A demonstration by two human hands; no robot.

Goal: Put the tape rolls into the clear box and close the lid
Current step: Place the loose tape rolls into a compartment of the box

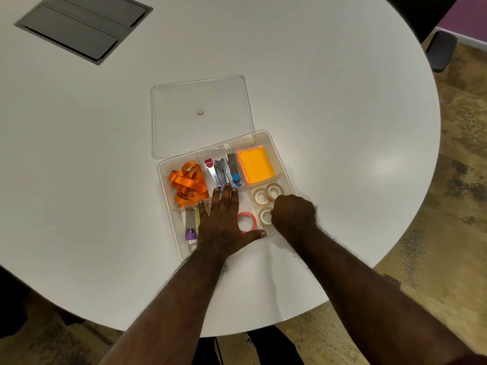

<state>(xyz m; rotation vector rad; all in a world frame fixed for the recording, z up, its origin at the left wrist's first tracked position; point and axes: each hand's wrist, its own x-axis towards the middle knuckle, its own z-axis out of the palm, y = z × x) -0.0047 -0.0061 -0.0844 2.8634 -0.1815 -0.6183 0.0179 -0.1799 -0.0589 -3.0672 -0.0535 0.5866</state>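
A clear divided box (274, 143) stands open on the white table. Its clear lid (200, 101) lies flat just behind it. In the box's right front compartment lie two white tape rolls (267, 193) side by side, a third white roll (264, 215) under my right hand's fingertips, and a pink-edged roll (246, 222). My left hand (224, 219) lies flat with fingers spread over the box's middle, thumb below the pink roll. My right hand (293, 216) is curled, fingers down on the third white roll; whether it grips the roll is hidden.
The other compartments hold an orange ribbon (188, 184), staplers (224, 171), an orange note pad (257, 165) and a purple-capped tube (190, 225). A grey hatch (79, 25) is set into the table at the far left. The table's rounded edge runs close on the right and front.
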